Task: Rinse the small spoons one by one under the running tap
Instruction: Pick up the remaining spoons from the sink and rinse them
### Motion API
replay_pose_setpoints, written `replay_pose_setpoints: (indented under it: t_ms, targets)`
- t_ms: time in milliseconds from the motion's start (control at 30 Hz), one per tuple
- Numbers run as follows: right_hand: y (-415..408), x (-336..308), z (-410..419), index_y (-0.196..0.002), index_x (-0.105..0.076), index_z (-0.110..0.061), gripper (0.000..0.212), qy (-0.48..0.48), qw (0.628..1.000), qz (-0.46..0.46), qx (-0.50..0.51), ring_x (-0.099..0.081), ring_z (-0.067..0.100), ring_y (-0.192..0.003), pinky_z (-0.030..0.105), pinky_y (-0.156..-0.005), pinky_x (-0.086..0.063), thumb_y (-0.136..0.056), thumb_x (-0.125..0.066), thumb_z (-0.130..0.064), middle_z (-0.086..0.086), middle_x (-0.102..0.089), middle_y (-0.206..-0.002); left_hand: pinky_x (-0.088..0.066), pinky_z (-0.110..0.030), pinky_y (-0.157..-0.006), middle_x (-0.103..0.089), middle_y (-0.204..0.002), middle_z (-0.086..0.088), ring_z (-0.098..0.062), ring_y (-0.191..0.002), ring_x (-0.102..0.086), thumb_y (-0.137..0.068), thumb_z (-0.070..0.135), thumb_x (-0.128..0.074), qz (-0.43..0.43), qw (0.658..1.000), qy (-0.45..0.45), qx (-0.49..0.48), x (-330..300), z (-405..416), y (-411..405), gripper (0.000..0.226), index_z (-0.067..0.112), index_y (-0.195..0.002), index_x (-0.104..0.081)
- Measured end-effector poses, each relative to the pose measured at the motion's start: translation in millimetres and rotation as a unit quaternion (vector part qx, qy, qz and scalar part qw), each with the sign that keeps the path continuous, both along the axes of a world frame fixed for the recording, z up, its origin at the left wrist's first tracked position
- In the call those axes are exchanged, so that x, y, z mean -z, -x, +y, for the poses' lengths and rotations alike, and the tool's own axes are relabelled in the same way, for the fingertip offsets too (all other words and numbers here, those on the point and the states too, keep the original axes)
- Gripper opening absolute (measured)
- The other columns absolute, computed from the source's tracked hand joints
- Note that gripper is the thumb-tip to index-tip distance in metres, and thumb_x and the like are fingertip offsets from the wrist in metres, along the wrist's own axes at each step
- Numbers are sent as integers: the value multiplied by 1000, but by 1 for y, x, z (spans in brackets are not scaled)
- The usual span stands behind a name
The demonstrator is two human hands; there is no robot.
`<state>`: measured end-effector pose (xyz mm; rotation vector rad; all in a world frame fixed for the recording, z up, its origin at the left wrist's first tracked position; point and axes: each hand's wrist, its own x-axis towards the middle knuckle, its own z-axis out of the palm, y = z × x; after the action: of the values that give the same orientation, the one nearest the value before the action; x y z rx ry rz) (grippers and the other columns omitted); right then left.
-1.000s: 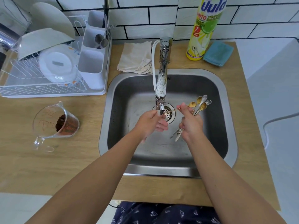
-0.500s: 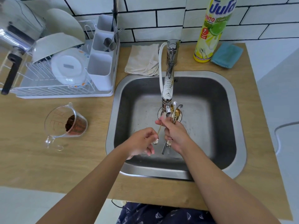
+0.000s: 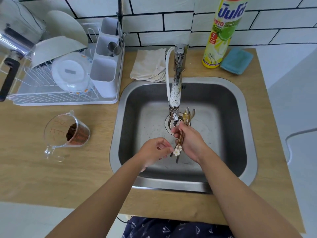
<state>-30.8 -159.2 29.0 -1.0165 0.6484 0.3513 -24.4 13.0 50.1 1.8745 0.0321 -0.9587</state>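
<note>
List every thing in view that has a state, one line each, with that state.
Spoons: bundled upright in the right hand, bowls beside the spout.
Right hand: closed around the spoons.
Left hand: fingertips pinching at a flower-shaped handle end.
Tap: flow too faint to tell.
Measuring cup: on its side, brown contents inside.
Dish rack: loaded.

Bare forearms; navy triangle-patterned garment point(image 3: 171, 229) below.
</note>
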Motion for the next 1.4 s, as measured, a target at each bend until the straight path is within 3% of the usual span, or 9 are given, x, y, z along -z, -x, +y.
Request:
replay_pose_setpoints:
  t_ms: [133,233,467,667,833,967,1067,1233,1400]
  targets:
    - [3,1,-13,-81,-84,-28,57,0,999,-44,5,-75,11,-105,41,-103,-47,-112,-37,-37,-7,-81,-106,-49,-27,-79,-69,-97,4,-11,-89,-64,-92,48,-67,-61,998,-35,-7,2,-16,-3,29,21,-100,-65]
    - [9,-1,-18,-82,-75,-34,44,17,998,-51,-20,-63,8,-128,47,-118,-33,-107,-42,-49,-16,-74,-127,-50,-16,-76,-70,-103,8,-6,-96,-65,-93,53,-63,-52,998,-10,33,-2,-33,-8,36,21,-108,-63]
    - [9,-9,-16,-72,-65,-32,40,-1,997,-70,-29,-63,-7,-120,22,-91,-47,-98,-48,-57,-14,-73,-129,-52,-30,-83,-68,-104,3,-18,-96,-65,-100,36,-55,-100,973,-50,201,-4,-52,-17,17,25,-113,-59]
    - [11,-14,-17,-87,-74,-32,45,26,993,-81,-86,-50,10,-135,38,-112,-33,-84,-51,-71,-27,-70,-125,-62,-30,-80,-63,-102,-6,-18,-93,-66,-97,18,-55,16,990,19,139,-1,-47,-17,13,11,-105,-62]
    - [8,-21,-13,-93,-77,-36,46,89,983,-60,-147,-53,12,-124,40,-109,-34,-99,-42,-65,-24,-65,-130,-60,-33,-66,-68,-99,-14,-21,-83,-71,-97,33,-59,164,979,117,30,-11,-42,-18,32,7,-115,-60]
    - [5,-25,-17,-107,-76,-46,42,132,963,-61,-226,-64,-10,-77,22,-95,-36,-102,-39,-64,-26,-74,-96,-55,-30,-56,-60,-68,-1,-14,-64,-63,-103,47,-44,81,991,65,91,-13,-38,-18,39,10,-99,-57]
    - [2,-27,-21,-107,-75,-52,31,152,948,-52,-275,-57,-13,-105,18,-94,-32,-97,-50,-67,-25,-70,-114,-55,-32,-62,-55,-58,3,-15,-57,-60,-106,46,-40,30,992,51,109,-10,-28,-13,42,11,-84,-50]
    - [2,-12,-26,-117,-64,-45,28,187,972,-99,-106,-73,7,-79,20,-71,-50,-93,-76,-39,-8,-79,-101,-50,-30,-49,-62,-67,1,-18,-52,-58,-106,42,-43,14,994,52,98,-3,-5,-1,22,21,-104,-49]
    - [-1,-1,-13,-120,-70,-24,19,183,972,-126,-75,-73,12,-71,21,-62,-52,-104,-60,-17,-2,-81,-95,-43,-27,-42,-67,-78,-4,-22,-62,-64,-106,38,-48,51,995,77,35,-1,6,6,20,20,-116,-50]
